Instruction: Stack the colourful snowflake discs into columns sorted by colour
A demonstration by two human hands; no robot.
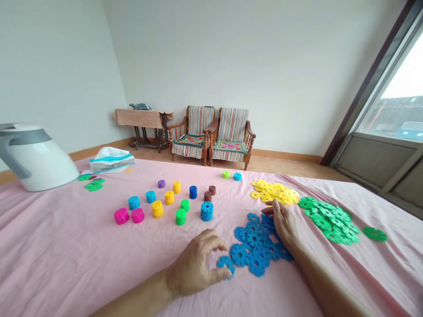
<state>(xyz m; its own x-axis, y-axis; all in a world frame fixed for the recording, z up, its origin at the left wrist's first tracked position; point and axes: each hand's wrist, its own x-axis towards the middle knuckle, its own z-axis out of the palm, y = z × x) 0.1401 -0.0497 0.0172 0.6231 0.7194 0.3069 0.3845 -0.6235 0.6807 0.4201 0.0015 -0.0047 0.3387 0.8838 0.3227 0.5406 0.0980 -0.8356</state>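
Note:
My left hand [200, 262] is at the near left side of a loose pile of blue notched plastic discs [254, 237]. Its thumb and fingers are apart, curved around a single blue disc [226, 262], with the thumb by the disc's near edge. Over the pile's right side lies my right hand [284, 222], fingers stretched out and apart from any grip. Its fingertips reach toward a pile of yellow discs [276, 192]. Beyond my left hand stands a stack of blue discs [206, 211]. What lies under my right palm is hidden.
Short stacks in several colours stand left of centre, including pink [121, 215], yellow [157, 209] and green [180, 216]. Green discs [330, 220] are heaped on the right. A white kettle [49, 158] and a tissue box [112, 163] stand on the pink cloth [82, 259].

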